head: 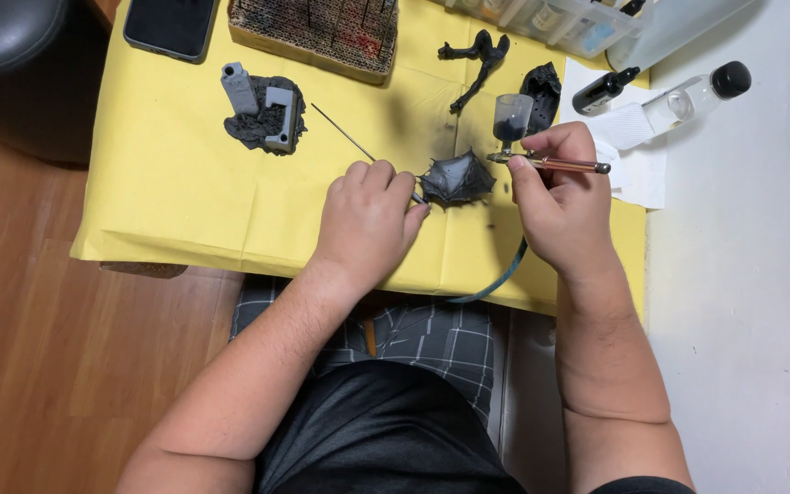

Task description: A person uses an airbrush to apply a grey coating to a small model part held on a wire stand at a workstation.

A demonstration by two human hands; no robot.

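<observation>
Left hand [368, 215]: curled tight around a thin metal rod [345, 134], which runs up and to the left from the fist; a dark wing-shaped miniature part [457, 177] is carried at the rod's lower end.
Right hand [555, 187]: wrapped around an airbrush [550, 163], held level, its paint cup [512, 117] standing upright and its nozzle brought just beside the part.
Part's place: centre of the frame, over the yellow paper [166, 183], between the two hands.
Handling: the part is judged light, thin-edged and brittle, perhaps wet with paint; it is best taken by the rod, never by its surface.
Hose [496, 279]: seen trailing down from the airbrush past the table edge.
Upper left: a grey model piece on a dark base [265, 114], and a phone [171, 26].
Upper right: two dropper bottles [678, 96] lying on white paper.
</observation>
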